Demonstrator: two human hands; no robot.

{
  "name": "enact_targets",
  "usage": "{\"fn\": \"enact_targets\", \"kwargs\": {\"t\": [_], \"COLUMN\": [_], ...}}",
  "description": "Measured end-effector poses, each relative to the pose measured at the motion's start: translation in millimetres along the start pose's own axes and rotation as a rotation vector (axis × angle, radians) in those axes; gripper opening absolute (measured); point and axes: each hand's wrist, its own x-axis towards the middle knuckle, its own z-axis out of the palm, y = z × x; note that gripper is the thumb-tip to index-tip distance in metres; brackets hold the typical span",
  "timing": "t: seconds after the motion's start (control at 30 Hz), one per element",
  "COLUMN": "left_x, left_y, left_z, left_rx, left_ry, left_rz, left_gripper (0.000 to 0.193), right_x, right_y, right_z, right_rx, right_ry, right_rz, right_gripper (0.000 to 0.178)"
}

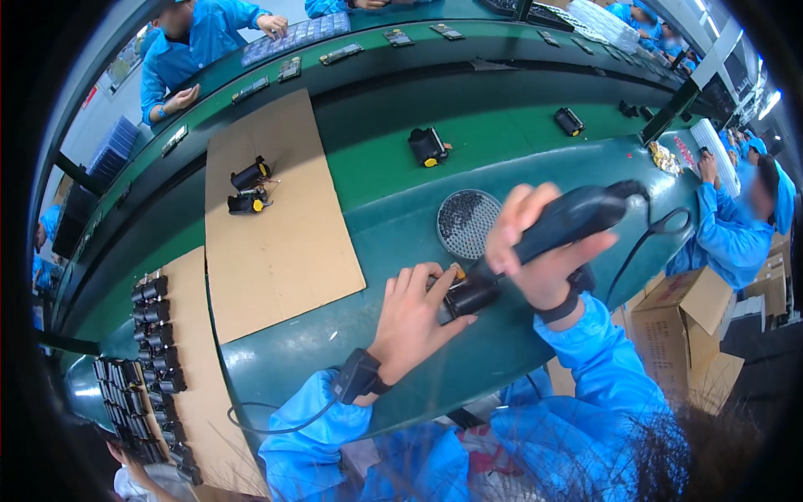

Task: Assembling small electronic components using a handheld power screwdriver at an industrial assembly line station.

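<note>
My left hand (410, 322) presses a black plastic housing (470, 294) onto the green bench, its fingers closed around the near side. A small orange-yellow bit (458, 270) shows at the housing's upper edge. In my right hand (539, 259) is a black corded electric screwdriver (573, 219), tilted down toward the housing. Its slim front end reaches the housing, but the very tip is hidden. Just beyond my hands sits a round dish (468, 224) with a perforated face and a heap of small dark pieces, probably screws.
Two black housings (249, 173) lie on a cardboard sheet (276, 268); others, including one housing (429, 147), rest on the green belt (502, 159). Rows of black parts (155, 335) line the left. Circuit boards (341, 54) sit along a raised rail. Co-workers, an open carton (682, 322) and a screwdriver cord (644, 243) surround.
</note>
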Motion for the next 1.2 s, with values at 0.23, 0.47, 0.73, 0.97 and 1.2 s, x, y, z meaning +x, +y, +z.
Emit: {"fn": "enact_targets", "kwargs": {"t": [0.23,0.47,0.73,0.97,1.2], "left_x": [-11,-54,-63,-87,-94], "left_y": [5,29,41,28,29], "left_z": [-18,-99,-65,-75,-82], "left_rx": [-0.091,0.404,0.334,0.285,0.272], "left_ry": [0.093,-0.046,-0.236,-0.196,-0.259], "left_rz": [0.092,-0.237,-0.138,-0.120,-0.098], "left_gripper": [0.068,0.061,0.067,0.073,0.075], "right_x": [16,0,-6,-8,-13], "right_y": [-37,-35,-27,-22,-22], "right_z": [-62,-100,-96,-110,-138], "right_rx": [-0.007,-0.108,-0.122,-0.060,-0.064], "right_ry": [0.169,0.254,0.142,0.143,0.075], "right_rz": [-0.088,-0.028,0.010,0.056,0.053], "right_gripper": [0.085,0.081,0.078,0.075,0.074]}}
